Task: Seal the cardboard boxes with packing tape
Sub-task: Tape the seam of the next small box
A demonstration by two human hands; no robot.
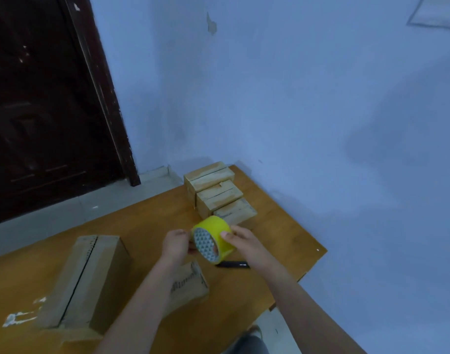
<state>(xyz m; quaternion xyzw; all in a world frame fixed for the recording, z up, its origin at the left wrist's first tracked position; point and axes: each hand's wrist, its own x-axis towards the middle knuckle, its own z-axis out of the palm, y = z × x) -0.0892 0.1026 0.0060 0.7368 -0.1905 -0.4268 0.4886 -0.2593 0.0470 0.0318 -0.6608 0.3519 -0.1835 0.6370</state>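
Observation:
A yellow roll of packing tape (217,232) is held in the air above the wooden table (147,221). My right hand (244,242) grips the roll from the right, thumb on its outer face. My left hand (176,244) pinches at the roll's left rim, fingers curled. Under my left forearm a small cardboard box (190,284) lies on the table. A large cardboard box (91,279) with closed flaps stands to the left. Three small boxes (218,195) sit in a row at the far end.
A black marker-like object (234,264) lies on the table just below the roll. The blue wall (321,111) runs along the table's right side. A dark door (45,98) stands at the left. The table's right edge is near my right forearm.

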